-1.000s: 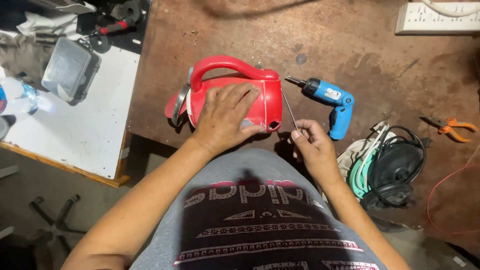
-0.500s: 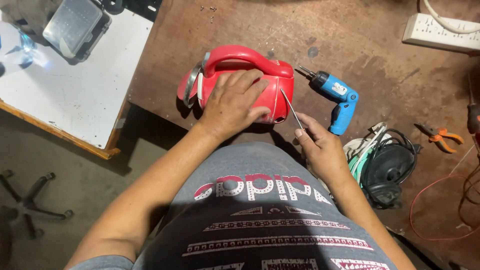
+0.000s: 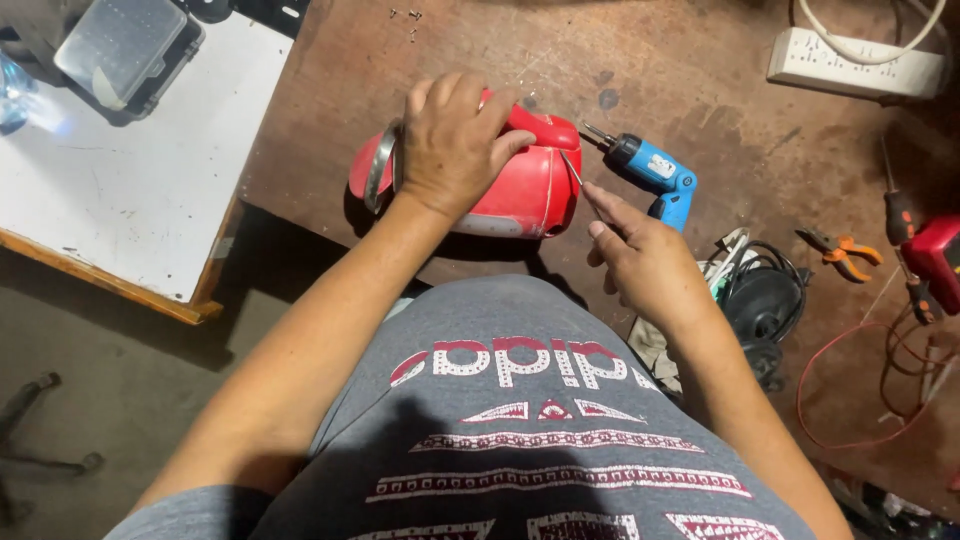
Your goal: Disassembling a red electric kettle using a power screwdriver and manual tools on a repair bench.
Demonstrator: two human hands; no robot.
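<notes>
Our left hand point(image 3: 452, 140) lies palm-down, fingers spread, gripping the red kettle point(image 3: 520, 185) lying on its side on the brown workbench point(image 3: 700, 90). Our right hand point(image 3: 640, 255) pinches a thin screwdriver point(image 3: 574, 172), tip at the kettle's base. A clear lidded box point(image 3: 125, 50) sits on the white table point(image 3: 120, 190), its contents unclear.

head-worn view, steeply down, close

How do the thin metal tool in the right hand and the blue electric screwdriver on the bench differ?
The thin metal tool is a bare slender shaft; the blue electric screwdriver is thick, with a bent plastic body. The right hand pinches the thin tool against the red plastic appliance, which the left hand steadies; the electric screwdriver lies untouched. Both point up-left.
</notes>
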